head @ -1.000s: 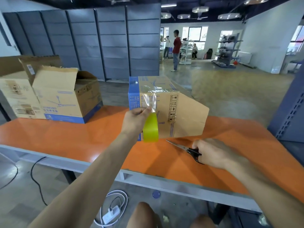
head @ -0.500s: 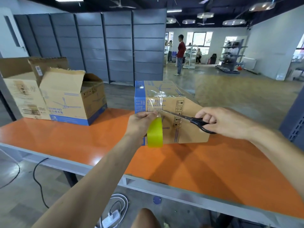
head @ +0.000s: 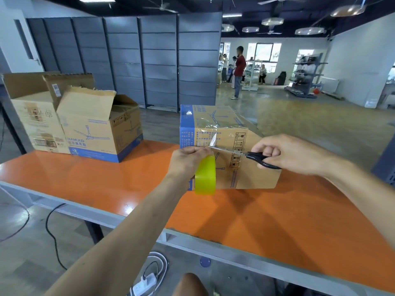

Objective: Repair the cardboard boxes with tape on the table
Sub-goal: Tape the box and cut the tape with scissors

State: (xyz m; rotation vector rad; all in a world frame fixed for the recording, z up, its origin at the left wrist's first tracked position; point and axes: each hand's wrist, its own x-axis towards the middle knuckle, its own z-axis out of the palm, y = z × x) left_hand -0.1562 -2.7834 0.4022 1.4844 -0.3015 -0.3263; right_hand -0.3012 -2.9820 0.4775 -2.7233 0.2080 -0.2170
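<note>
A closed cardboard box [head: 252, 174] with a blue edge stands on the orange table [head: 106, 184], clear tape stuck over its top front edge. My left hand [head: 188, 161] grips a yellow-green tape roll [head: 205, 175] in front of the box, and a clear strip runs from the roll up to the box. My right hand [head: 286, 153] holds black-handled scissors [head: 245, 154]. Their blades point left and meet the strip just above the roll.
Two open cardboard boxes [head: 94, 129] with raised, torn flaps stand at the table's far left. Grey partition panels rise behind. Cables and a power strip [head: 145, 283] lie on the floor under the table's near edge. People stand far off in the hall.
My right hand picked the scissors up off the table and brought them left to the tape strip. My left hand kept holding the roll against the box.
</note>
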